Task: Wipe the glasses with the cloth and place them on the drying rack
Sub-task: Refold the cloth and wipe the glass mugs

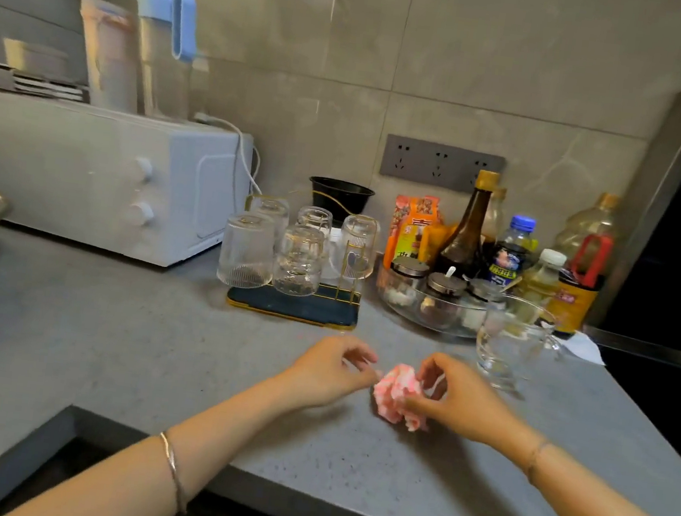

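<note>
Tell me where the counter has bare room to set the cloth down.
Bare counter lies between the drying rack and the left hand, stretching left toward the microwave. Crowded at right rear: glass mug, condiment tray, bottles.

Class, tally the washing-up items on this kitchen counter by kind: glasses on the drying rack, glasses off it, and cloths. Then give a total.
Glasses upside down on the drying rack: 5
Glass standing on the counter: 1
Cloth: 1
Total: 7
</note>
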Motion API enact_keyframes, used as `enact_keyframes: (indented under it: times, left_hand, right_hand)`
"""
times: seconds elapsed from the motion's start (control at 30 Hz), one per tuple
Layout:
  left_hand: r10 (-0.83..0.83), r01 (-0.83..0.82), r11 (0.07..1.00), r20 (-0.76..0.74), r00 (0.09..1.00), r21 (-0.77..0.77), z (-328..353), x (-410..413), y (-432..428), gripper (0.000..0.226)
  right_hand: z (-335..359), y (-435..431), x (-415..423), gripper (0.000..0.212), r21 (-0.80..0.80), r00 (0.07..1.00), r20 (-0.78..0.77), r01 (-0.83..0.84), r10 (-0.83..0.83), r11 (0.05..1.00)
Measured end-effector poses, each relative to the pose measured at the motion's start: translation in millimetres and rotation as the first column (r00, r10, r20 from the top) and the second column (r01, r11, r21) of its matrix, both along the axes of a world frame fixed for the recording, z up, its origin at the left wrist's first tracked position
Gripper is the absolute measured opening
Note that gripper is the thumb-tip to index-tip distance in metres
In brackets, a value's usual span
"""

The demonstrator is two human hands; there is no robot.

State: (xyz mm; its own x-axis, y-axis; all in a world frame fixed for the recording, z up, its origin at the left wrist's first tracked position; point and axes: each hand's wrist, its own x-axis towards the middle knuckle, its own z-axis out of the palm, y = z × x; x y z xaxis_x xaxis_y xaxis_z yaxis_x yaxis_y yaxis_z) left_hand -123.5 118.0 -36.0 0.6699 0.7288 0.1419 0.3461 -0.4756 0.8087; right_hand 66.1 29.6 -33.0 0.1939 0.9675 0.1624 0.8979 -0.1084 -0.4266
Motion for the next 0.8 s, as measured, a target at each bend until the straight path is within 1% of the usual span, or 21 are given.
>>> enact_keyframes:
  times: [0.07, 0.13, 0.17, 0.23, 0.3, 0.37, 0.43, 0.53, 0.57, 0.63, 0.7, 0.73, 0.8]
  left_hand:
    - [0.007, -0.005, 0.999, -0.042, 0.999, 0.045, -5.4, 11.5, -8.0, 0.029]
    - [0.02, -0.018, 0.998, -0.032, 0.999, 0.059, -7.8, 20.3, -13.8, 0.03]
    - [0.023, -0.022, 0.998, -0.016, 1.0, 0.058, -8.1, 24.4, -16.4, 0.03]
    - [0.025, -0.025, 0.998, 0.002, 1.0, 0.059, -6.7, 29.6, -21.3, 0.031]
    - [0.035, -0.037, 0.997, 0.021, 0.999, 0.073, -2.8, 33.9, -26.2, 0.033]
    - [0.046, -0.053, 0.995, 0.092, 0.995, 0.084, 2.3, 36.3, -26.6, 0.027]
    - [0.032, -0.048, 0.993, 0.143, 0.989, 0.105, 11.0, 35.7, -25.3, 0.019]
    - [-0.049, 0.031, 0.994, 0.17, 0.984, 0.104, 29.5, 32.3, -26.6, 0.006]
    - [-0.063, 0.047, 0.995, 0.18, 0.982, 0.089, 36.6, 30.0, -27.7, 0.008]
    - [-0.068, 0.064, 0.998, 0.204, 0.977, 0.024, 50.5, 24.7, -30.0, 0.015]
    - [-0.089, 0.107, 0.99, 0.185, 0.979, -0.091, 61.9, 16.3, -28.9, 0.02]
    - [-0.113, 0.136, 0.98, 0.156, 0.981, -0.143, 66.3, 11.6, -28.8, 0.022]
    - [-0.161, 0.183, 0.958, 0.113, 0.98, -0.221, 71.2, 4.3, -26.8, 0.024]
  right_hand:
    - [-6.6, -3.1, 3.4, 0.026, 0.067, 0.998, -0.058, 0.031, -0.027, 0.997]
    - [-7.8, -3.3, 4.5, 0.015, 0.106, 0.994, -0.102, 0.052, -0.042, 0.993]
    - [-6.7, -4.3, 4.4, 0.012, 0.114, 0.989, -0.144, 0.056, -0.039, 0.992]
    - [-2.2, -6.3, 3.5, 0.018, 0.136, 0.954, -0.3, 0.06, -0.016, 0.989]
    - [7.4, -11.4, 3.1, 0.018, 0.146, 0.866, -0.5, 0.081, 0.003, 0.986]
    - [19.9, -16.3, 2.5, 0.017, 0.122, 0.753, -0.658, 0.09, 0.013, 0.988]
    - [33.8, -20.1, 5.0, 0.016, 0.105, 0.673, -0.739, 0.082, 0.023, 0.991]
    - [55.7, -26.1, 9.8, 0.015, 0.095, 0.615, -0.788, 0.049, 0.045, 0.994]
    - [61.7, -27.9, 10.6, 0.017, 0.085, 0.593, -0.804, 0.05, 0.038, 0.995]
    - [72.5, -34.0, 12.9, 0.022, 0.05, 0.512, -0.859, 0.05, 0.018, 0.997]
    - [80.5, -40.7, 14.7, 0.026, 0.004, 0.423, -0.906, -0.037, 0.02, 0.999]
    - [82.5, -43.7, 17.3, 0.027, -0.024, 0.405, -0.914, -0.089, 0.014, 0.996]
    - [84.5, -48.6, 21.5, 0.029, -0.078, 0.381, -0.924, -0.137, -0.021, 0.988]
